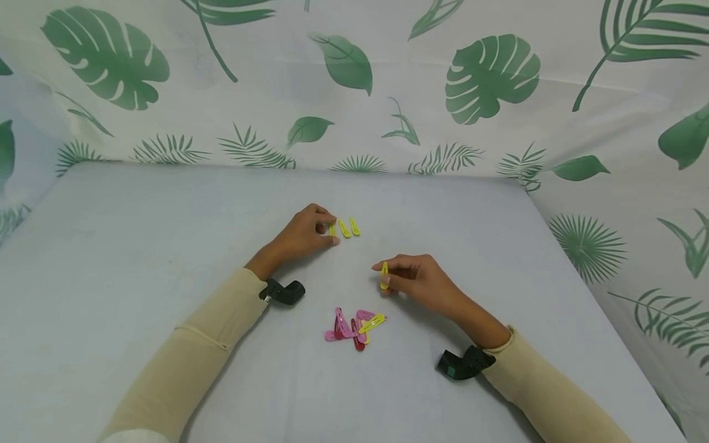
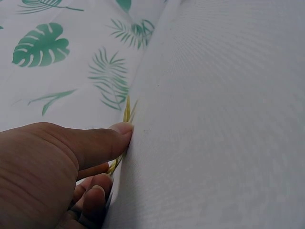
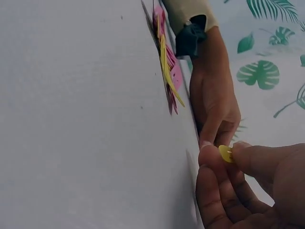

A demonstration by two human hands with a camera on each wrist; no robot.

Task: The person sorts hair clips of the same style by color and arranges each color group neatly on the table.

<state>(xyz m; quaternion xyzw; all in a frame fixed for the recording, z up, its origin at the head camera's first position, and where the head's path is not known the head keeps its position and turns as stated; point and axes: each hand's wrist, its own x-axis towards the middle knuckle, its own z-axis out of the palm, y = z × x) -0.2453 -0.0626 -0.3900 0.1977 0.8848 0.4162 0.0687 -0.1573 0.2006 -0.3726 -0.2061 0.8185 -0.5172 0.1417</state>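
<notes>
With thumb and fingers, my left hand (image 1: 304,231) holds a yellow snap hair clip (image 1: 332,229) lying on the table. Two more yellow hair clips (image 1: 349,227) lie side by side just to its right. Nearer me, my right hand (image 1: 425,280) pinches another yellow hair clip (image 1: 384,275) upright above the table; in the right wrist view this clip (image 3: 226,154) sits between thumb and index finger. Closer still is a loose pile of pink, red and yellow hair clips (image 1: 354,329), overlapping each other. In the left wrist view the thumb partly hides the clips.
A white cloth covers the table (image 1: 166,258). Behind it hangs a white sheet with green leaf prints (image 1: 354,61), which also runs down the right side. Each wrist carries a black camera mount (image 1: 284,291) close above the table.
</notes>
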